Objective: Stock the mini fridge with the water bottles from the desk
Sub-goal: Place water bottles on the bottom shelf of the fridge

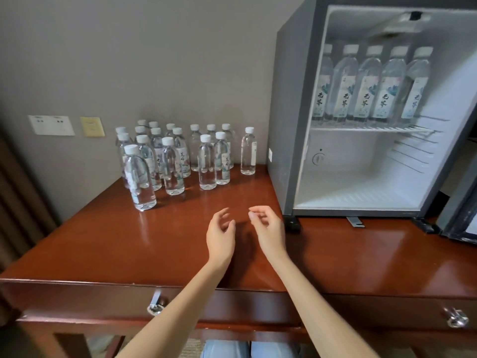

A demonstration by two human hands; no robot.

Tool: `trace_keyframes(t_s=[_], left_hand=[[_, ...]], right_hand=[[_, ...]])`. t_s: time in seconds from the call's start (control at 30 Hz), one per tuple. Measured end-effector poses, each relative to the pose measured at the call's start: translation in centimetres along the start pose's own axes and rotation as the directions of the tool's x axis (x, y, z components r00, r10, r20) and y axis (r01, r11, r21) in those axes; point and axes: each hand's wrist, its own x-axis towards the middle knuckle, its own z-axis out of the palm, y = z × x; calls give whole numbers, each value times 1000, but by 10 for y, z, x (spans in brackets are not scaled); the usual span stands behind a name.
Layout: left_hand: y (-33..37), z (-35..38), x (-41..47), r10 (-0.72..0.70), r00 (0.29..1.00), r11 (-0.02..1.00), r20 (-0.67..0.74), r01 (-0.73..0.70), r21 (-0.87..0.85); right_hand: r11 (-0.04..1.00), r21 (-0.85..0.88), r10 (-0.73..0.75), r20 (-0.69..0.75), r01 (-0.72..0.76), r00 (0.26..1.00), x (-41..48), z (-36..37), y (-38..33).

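Tabletop: glossy red-brown wood. Mini fridge: grey shell, white liner, white wire shelf. Bottles left of fridge: clear, white caps, pale labels with blue-green print and black characters. Wall behind fridge: grey-beige.

A hotel room, judging by the mini fridge on a polished wooden desk and wall switch panel.

The fridge door is cut off at the right edge; the rear bottles hide behind front ones.
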Motion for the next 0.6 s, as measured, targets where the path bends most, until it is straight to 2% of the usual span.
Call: trace_keyframes(t_s=[0.17,0.33,0.43,0.6], left_hand=[[-6,-41,16,-5,997,1000,-77,6,21],[-14,-55,41,-7,992,999,-125,13,48],[-16,-47,58,17,993,996,-117,-7,84],[-23,-29,88,35,996,997,-78,-30,69]], right_hand=[[998,32,50,115,-54,992,-2,46,-8],[990,77,112,110,-121,988,18,63,1],[985,76,146,118,-156,982,36,70,9],[980,73,166,221,-186,961,69,84,21]])
